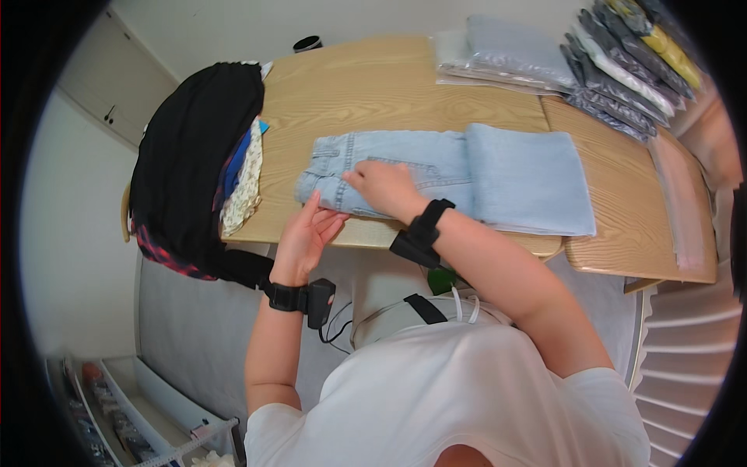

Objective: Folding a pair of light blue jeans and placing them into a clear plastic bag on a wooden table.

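A pair of light-blue denim jeans (519, 175) lies lengthwise on the wooden table, its legs folded back over toward the waistband at left. My left hand (312, 225) is at the waistband's near corner, thumb over the fabric and fingers along the lower edge. Curled fingers of my right hand (382, 185) rest on the jeans just below the waistband, near a pocket; its fingertips are partly hidden, so whether it pinches cloth is unclear. Each wrist wears a black strapped device.
Dark and patterned garments (192, 157) drape over the left end of the wooden table (350, 87). Plastic-bagged clothes (513, 55) lie at the back right, beside a leaning stack of bagged garments (630, 64). A clear plastic bag (680, 204) lies at right. Storage bins (146, 414) stand lower left.
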The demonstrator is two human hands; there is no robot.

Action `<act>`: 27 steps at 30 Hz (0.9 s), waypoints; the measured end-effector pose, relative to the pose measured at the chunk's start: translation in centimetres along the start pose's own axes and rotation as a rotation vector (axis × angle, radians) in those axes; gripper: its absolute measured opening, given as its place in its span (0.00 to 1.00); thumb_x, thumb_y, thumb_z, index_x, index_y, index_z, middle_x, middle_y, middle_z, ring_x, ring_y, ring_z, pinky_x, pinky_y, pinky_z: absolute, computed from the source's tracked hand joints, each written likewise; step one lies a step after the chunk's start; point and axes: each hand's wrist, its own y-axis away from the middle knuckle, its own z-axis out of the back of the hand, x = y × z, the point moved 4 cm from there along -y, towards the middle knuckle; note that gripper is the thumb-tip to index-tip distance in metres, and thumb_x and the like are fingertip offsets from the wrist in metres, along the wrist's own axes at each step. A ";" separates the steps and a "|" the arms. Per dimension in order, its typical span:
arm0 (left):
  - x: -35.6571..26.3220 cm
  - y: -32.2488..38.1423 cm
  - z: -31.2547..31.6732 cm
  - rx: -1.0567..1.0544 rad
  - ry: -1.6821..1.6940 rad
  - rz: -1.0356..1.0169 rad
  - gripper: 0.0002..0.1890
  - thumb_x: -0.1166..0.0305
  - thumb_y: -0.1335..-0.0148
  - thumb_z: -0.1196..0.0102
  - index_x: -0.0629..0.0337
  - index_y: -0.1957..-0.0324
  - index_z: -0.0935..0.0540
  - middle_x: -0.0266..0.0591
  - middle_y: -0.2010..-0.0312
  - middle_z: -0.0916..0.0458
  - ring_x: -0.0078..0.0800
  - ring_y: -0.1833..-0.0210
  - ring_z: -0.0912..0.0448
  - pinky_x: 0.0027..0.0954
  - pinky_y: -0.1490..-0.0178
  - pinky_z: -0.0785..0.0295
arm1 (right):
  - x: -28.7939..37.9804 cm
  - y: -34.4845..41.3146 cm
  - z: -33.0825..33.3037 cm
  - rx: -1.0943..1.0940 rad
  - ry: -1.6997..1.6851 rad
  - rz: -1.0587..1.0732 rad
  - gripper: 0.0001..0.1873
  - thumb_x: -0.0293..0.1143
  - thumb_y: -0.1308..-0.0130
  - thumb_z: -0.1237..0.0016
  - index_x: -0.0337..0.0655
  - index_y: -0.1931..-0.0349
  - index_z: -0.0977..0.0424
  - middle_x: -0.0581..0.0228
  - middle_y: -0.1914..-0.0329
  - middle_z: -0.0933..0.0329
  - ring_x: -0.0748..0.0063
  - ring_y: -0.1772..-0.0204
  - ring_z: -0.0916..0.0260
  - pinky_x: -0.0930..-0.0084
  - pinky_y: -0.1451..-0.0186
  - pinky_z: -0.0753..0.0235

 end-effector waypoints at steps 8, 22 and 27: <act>1.7 -2.6 -1.9 -0.157 0.236 -0.273 0.17 0.63 0.36 0.52 0.55 0.47 0.31 0.36 0.53 0.25 0.28 0.55 0.25 0.30 0.56 0.28 | 2.3 2.6 2.7 -0.037 -0.034 0.044 0.14 0.40 0.37 0.59 0.41 0.59 0.27 0.50 0.64 0.24 0.50 0.57 0.28 0.57 0.55 0.33; -9.0 -0.8 -15.3 -0.120 -0.500 -1.063 0.19 0.69 0.43 0.46 0.68 0.53 0.32 0.45 0.61 0.24 0.33 0.62 0.24 0.33 0.62 0.28 | -6.2 15.4 11.5 -0.331 0.528 0.060 0.24 0.37 0.39 0.55 0.42 0.43 0.36 0.61 0.39 0.35 0.63 0.35 0.42 0.59 0.36 0.44; -5.4 0.9 -30.6 0.023 -1.440 -1.177 0.22 0.68 0.49 0.41 0.69 0.57 0.35 0.53 0.78 0.24 0.50 0.74 0.24 0.42 0.71 0.29 | -7.2 15.7 11.2 -0.367 0.537 0.066 0.22 0.38 0.39 0.56 0.41 0.45 0.34 0.61 0.40 0.35 0.64 0.36 0.41 0.60 0.37 0.44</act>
